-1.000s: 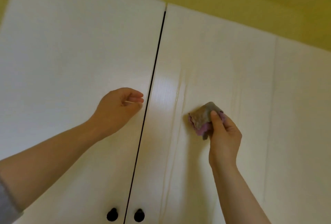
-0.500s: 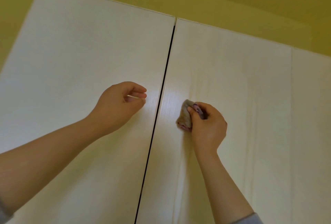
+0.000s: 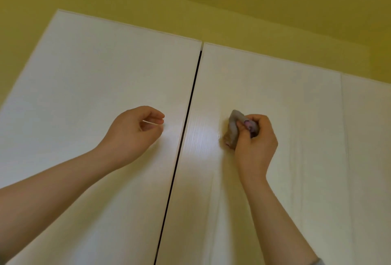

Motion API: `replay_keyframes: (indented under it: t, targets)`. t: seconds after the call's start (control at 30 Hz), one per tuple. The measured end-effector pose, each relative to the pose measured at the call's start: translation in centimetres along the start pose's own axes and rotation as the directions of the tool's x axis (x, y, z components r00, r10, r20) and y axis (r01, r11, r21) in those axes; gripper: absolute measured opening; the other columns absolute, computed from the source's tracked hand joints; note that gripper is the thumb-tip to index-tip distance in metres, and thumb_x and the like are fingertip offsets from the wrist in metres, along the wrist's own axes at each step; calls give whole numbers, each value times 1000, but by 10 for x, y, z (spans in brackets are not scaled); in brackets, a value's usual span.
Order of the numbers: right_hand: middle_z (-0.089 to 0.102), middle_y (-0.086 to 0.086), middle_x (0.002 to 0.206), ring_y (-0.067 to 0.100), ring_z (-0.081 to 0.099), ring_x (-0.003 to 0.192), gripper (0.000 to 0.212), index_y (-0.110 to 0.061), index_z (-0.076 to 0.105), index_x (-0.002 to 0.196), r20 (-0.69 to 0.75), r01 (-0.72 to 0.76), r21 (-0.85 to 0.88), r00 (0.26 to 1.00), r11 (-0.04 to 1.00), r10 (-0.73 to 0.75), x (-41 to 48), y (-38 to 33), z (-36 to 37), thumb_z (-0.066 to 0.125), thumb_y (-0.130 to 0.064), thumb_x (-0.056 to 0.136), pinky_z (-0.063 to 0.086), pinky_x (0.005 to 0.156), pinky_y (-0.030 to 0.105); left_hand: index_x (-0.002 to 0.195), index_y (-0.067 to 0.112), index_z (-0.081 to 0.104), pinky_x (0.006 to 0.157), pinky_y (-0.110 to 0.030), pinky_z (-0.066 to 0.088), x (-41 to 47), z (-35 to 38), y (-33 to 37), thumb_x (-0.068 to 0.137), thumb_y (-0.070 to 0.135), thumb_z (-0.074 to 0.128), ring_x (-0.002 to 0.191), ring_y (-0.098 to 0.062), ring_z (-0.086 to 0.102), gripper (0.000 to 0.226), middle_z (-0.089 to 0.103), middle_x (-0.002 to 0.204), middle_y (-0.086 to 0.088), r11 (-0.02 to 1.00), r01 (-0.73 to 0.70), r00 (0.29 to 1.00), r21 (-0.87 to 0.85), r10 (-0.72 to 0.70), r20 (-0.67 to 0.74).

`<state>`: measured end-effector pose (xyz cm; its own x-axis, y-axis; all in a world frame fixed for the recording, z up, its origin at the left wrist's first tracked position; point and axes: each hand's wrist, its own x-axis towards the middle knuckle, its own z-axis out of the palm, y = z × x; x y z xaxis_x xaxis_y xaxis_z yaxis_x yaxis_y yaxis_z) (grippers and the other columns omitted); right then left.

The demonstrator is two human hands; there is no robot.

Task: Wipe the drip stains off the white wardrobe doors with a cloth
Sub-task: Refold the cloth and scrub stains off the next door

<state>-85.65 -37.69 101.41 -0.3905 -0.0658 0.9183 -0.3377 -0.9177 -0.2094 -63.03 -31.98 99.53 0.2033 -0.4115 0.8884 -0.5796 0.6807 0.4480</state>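
Checker: Since the earlier frame, what do we log as moved?

Recorder: Item one: our view has tipped upward, and more yellow wall (image 3: 211,21) shows above the wardrobe top. Item two: the right hand (image 3: 256,146) and cloth (image 3: 233,129) sit slightly farther right of the dark gap (image 3: 186,120), on the same door.

Checker: Surfaces?

Recorder: We list a left door (image 3: 95,86), white with faint woodgrain. The right door (image 3: 275,86) has the same finish and a bright glare patch (image 3: 201,139) beside the gap. Faint vertical drip stains (image 3: 214,197) run down it below the cloth. A third white panel (image 3: 366,137) sits at the far right.

Checker: Hands?

Recorder: The right hand has fingers and thumb curled round the bunched grey-and-purple cloth, pressing it to the right door just right of the glare. The left hand (image 3: 135,135) lies against the left door near the gap, fingers curled toward the thumb. Whether they pinch anything we cannot tell.

Checker: Room?

Recorder: We see yellow wall, darker toward the top.
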Motion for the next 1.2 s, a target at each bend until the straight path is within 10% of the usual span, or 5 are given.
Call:
replay_keyframes:
  t: [0.67, 1.2]
  targets:
    - [62, 10, 106, 30, 55, 100, 15, -11, 71, 99, 223, 494, -381, 869, 782, -441, 201, -34, 133, 63, -20, 90, 39, 85, 38, 127, 10, 57, 87, -28, 35, 93, 10, 8, 86, 31, 42, 115, -28, 49, 48, 54, 126, -5, 817, -221, 963, 533, 269, -13]
    - [60, -1, 87, 24, 58, 83, 23, -12, 75, 91, 528, 703, -56, 623, 709, -577, 110, 1, 90, 54, -3, 86, 46, 70, 32, 124, 6, 61, 94, -39, 42, 90, 22, -21, 85, 42, 30, 113, -33, 54, 62, 59, 130, -8, 748, -318, 910, 582, 413, -34]
